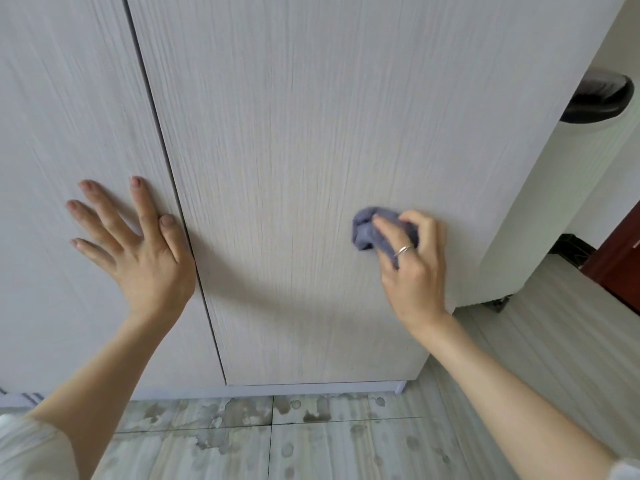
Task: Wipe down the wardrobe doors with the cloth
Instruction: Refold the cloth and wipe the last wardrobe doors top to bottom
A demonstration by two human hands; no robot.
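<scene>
Pale wood-grain wardrobe doors fill most of the head view, rising from a tiled floor [311,441] blotched with grey stains. On the right-hand door [311,133] the right hand [414,268] grips a bunched blue-grey cloth [369,230], its fingers curled round the wad and pressing it against the panel at about mid-height, nearer that door's right edge than the centre seam. A thin silver ring [403,250] sits on one finger of that hand, and the cloth bulges out to the left of the fingertips, slightly blurred. Across the dark vertical gap [162,161] between the panels, the left hand [138,251] lies flat on the left-hand door [62,116], fingers straight and spread, thumb close beside the seam, holding nothing. Both forearms reach up from the lower corners of the view, each with a bit of light sleeve showing at the edge. A narrow pale plinth [311,389] runs along the base of the wardrobe where it meets the tiles. Off to the right, beyond the wardrobe's side, stands a white wall [568,188] carrying a dark rounded fixture [595,102], with a reddish-brown door edge [620,258] near the frame's border.
</scene>
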